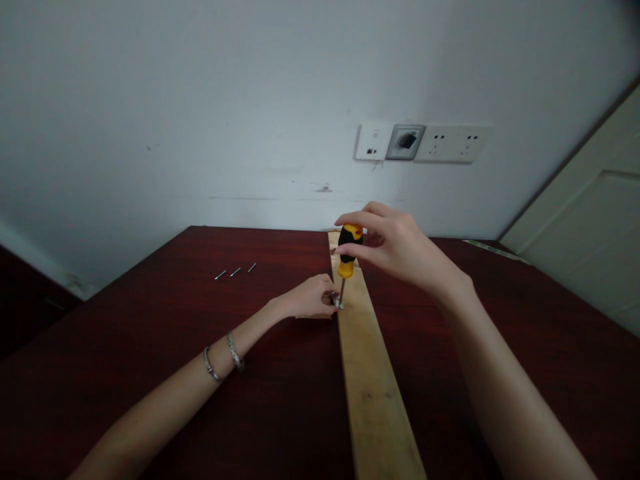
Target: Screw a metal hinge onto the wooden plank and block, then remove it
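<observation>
My right hand grips a screwdriver by its yellow and black handle. The shaft points down, almost upright, at the left edge of a long wooden board. At its tip sits a small silvery metal piece, pinched between the thumb and fingers of my left hand; its exact shape is too small to make out. Beneath that hand shows the edge of a light wooden piece, mostly hidden. Three screws or nails lie in a row on the dark red table to the left.
The dark red table runs back to a white wall. Wall sockets with a black plug are above the table's far right side. A pale door or panel stands at the right. A thin strip lies at the back right edge.
</observation>
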Available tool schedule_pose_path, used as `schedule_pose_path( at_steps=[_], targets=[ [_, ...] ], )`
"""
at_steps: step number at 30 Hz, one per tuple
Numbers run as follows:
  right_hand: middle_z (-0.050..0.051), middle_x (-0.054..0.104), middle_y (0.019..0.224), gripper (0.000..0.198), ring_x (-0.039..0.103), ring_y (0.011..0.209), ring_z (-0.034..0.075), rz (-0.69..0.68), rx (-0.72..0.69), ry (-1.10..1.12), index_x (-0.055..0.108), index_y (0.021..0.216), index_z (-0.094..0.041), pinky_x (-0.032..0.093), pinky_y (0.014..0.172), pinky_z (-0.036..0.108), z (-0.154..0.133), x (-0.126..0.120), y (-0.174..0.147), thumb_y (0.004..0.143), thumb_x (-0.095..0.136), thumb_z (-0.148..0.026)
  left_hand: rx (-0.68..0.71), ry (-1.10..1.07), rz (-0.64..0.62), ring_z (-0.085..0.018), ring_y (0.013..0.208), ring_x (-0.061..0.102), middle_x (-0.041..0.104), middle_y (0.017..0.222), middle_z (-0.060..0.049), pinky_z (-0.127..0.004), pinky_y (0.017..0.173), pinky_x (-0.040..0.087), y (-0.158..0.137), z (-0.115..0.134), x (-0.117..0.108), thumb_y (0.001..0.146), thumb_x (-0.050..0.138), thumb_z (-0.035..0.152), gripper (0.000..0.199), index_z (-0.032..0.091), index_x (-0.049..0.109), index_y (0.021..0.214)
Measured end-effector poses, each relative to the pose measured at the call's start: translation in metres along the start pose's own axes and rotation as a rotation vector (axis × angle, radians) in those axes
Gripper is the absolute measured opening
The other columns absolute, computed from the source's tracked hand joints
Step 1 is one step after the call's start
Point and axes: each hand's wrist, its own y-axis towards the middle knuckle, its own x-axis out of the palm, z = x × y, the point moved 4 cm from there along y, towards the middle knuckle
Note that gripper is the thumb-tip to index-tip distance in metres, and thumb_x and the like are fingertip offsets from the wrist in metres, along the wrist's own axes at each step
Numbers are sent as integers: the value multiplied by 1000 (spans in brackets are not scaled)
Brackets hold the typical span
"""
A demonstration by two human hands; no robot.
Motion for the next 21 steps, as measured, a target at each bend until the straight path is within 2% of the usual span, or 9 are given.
schedule_pose_path(
  at_steps=[4, 7, 11, 14, 17, 19, 21],
  targets=[
    [9, 66, 111, 47, 61, 85, 21, -33, 7, 26, 53, 131, -21, 49, 77, 35, 0, 0, -2, 84, 57, -24, 15, 64, 28, -19, 93, 56, 60, 97, -6, -30, 85, 46, -1, -3, 0, 75, 67, 24, 15, 17, 69, 89],
    [11, 66, 111, 48, 61, 89, 24, -31, 52, -44, 55, 129, -17, 48, 79, 38, 0, 0, -2, 84, 59, -33, 23, 67, 27, -20, 94, 56, 60, 98, -6, -30, 86, 45, -1, -4, 1, 76, 67, 25, 16, 17, 69, 90],
    [10, 67, 100, 40, 62, 81, 22, -12, 75, -78, 63, 115, -21, 48, 75, 36, 3, 1, 0, 85, 59, -48, 15, 64, 35, -19, 93, 56, 60, 95, -5, -30, 85, 45, 0, -6, 2, 77, 66, 25, 13, 17, 68, 86],
    [8, 67, 100, 33, 61, 79, 20, -62, 54, 15, 62, 115, -24, 48, 73, 34, 5, 0, -1, 87, 58, -40, 21, 83, 44, -19, 93, 56, 60, 97, -5, -30, 86, 45, 0, -7, 2, 76, 67, 26, 15, 18, 69, 88],
    [7, 66, 109, 37, 61, 83, 20, -127, 8, 117, 57, 124, -26, 49, 77, 35, 3, -2, -3, 87, 56, -31, 29, 82, 41, -19, 93, 56, 60, 98, -6, -30, 86, 45, -1, -7, 2, 76, 67, 27, 17, 18, 69, 91],
    [7, 65, 111, 42, 60, 87, 21, -129, -3, 109, 55, 127, -25, 49, 80, 37, 2, -2, -3, 86, 58, -33, 33, 78, 41, -19, 92, 56, 59, 98, -6, -30, 85, 46, -1, -6, 1, 76, 67, 26, 19, 17, 69, 92],
    [9, 63, 108, 42, 60, 86, 22, -98, 22, 60, 58, 122, -23, 49, 80, 38, 2, -1, -2, 84, 62, -40, 21, 80, 36, -19, 91, 56, 59, 96, -6, -30, 85, 46, -1, -4, 1, 76, 67, 25, 17, 17, 69, 90]
  ],
)
